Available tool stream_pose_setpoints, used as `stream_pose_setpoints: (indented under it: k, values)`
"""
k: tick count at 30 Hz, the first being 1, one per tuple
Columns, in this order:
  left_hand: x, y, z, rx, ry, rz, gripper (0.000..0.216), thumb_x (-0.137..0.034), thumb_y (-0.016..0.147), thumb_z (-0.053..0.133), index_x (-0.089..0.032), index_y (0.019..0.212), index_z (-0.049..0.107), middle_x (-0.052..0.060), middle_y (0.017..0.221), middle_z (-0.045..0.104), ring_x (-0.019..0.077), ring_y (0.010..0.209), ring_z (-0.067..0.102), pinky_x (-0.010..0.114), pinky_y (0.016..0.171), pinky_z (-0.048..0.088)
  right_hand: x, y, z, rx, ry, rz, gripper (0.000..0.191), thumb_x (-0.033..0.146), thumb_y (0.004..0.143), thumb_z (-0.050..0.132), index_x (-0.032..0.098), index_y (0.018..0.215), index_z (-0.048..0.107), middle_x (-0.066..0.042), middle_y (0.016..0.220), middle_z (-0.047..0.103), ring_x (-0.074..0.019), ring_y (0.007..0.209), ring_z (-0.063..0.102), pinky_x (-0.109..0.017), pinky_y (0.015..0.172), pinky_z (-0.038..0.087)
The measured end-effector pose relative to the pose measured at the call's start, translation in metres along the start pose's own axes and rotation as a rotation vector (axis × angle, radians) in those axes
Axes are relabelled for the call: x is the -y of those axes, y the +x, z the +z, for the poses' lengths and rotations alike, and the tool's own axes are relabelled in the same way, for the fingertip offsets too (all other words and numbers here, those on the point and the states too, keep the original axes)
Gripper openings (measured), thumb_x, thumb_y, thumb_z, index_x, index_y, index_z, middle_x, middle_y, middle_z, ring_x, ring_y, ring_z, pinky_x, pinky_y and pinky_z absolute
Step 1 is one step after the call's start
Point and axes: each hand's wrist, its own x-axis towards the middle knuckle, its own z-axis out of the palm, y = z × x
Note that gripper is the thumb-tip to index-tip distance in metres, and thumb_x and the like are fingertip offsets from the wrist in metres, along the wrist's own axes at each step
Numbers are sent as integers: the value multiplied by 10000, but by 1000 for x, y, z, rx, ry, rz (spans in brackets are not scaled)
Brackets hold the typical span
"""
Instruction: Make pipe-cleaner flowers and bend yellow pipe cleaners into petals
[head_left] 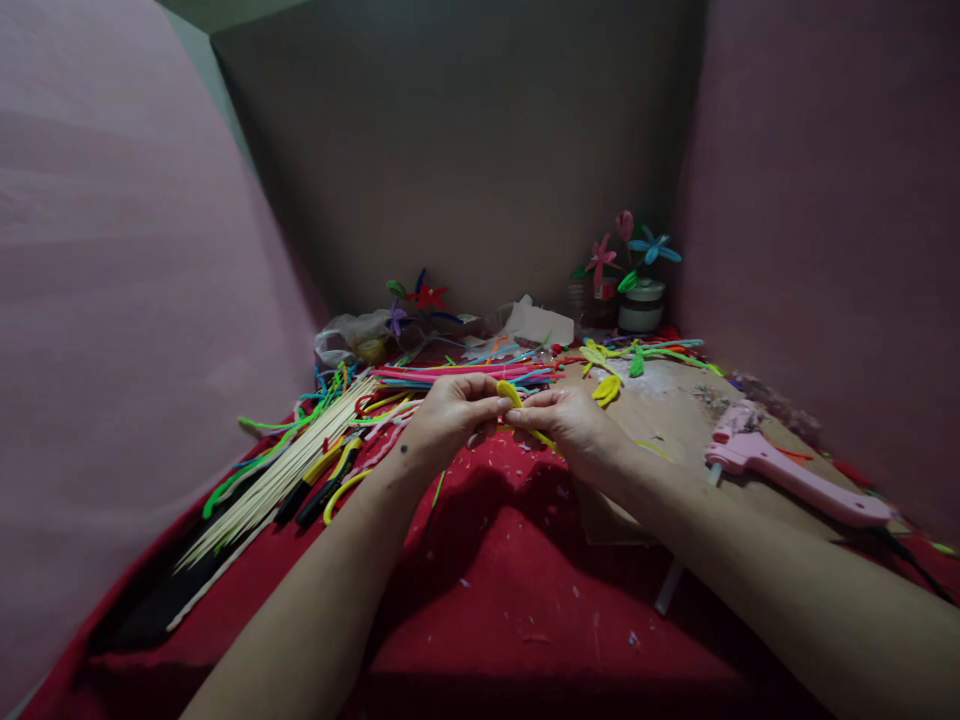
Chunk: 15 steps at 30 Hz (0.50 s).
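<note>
Above the red cloth, a yellow pipe cleaner (510, 394) is pinched between my two hands. Thumb and fingers of my left hand (457, 415) close on its upper end, which looks bent or looped. My right hand (570, 420) grips it just beside, and a yellow length shows below the fingers. Right behind my hands lie pink and blue pipe cleaners (450, 374) in a bundle. Yellow petal shapes (606, 390) made of pipe cleaner rest on the cardboard (675, 410) past my right hand.
Wooden skewers (285, 465) and yellow-black pliers (337, 472) lie at left. A pink glue gun (795, 470), its glue stick sticking out, rests on the cardboard at right. Pipe cleaner flowers (630, 255) stand at the back right, others (427, 297) back left. Scraps dot the red cloth (510, 600).
</note>
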Motion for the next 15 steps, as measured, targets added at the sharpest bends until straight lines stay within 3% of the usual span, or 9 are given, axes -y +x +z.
stream_pose_setpoints:
  k: [3, 15]
  values:
    - [-1, -1, -1, 34, -33, -34, 158, -204, 623, 639, -93, 733, 666, -1, 531, 556, 46, 396, 393, 170, 350, 269, 1, 0, 1, -44, -24, 5, 161, 272, 584, 693, 129, 538, 636, 10, 435, 530, -71, 402, 394, -247, 444, 267]
    - [1, -1, 5, -39, 17, -69, 109, -134, 582, 570, -99, 678, 608, -27, 483, 528, 35, 329, 368, 168, 328, 269, 5, -6, 6, -154, -248, -75, 119, 244, 583, 643, 128, 558, 640, 40, 468, 493, -62, 453, 354, -225, 445, 258]
